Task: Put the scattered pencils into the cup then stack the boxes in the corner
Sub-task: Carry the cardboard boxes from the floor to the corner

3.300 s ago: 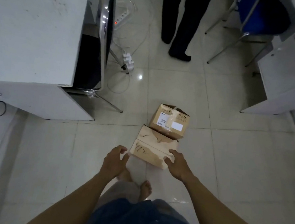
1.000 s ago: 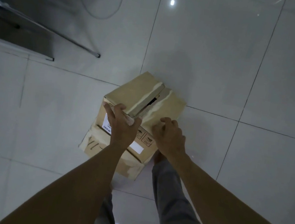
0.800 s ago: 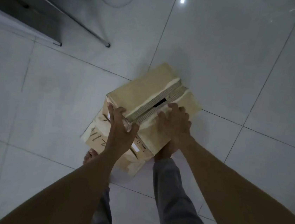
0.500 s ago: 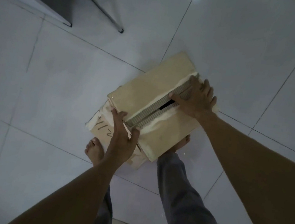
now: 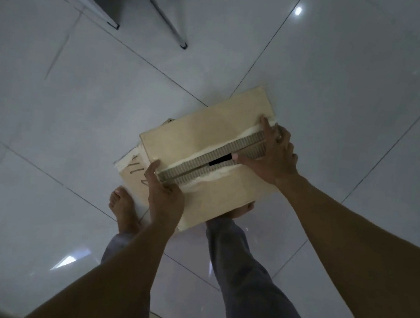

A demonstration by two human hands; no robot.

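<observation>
The person holds the upper box [image 5: 207, 129] at the middle of the view, its two top flaps meeting in a seam with a dark gap. The left hand [image 5: 166, 201] grips the box's 7 o'clock end, thumb on the top and fingers curled over the edge. The right hand [image 5: 274, 155] grips the 2 o'clock end, thumb along the seam. The lower box [image 5: 134, 173], with handwriting on it, peeks out at the upper one's 8 o'clock side; whether they touch cannot be told. A bare foot [image 5: 123, 209] stands just beside it on the tiled floor [image 5: 341, 95]. A metal leg [image 5: 164, 20] slants at 11 o'clock.
</observation>
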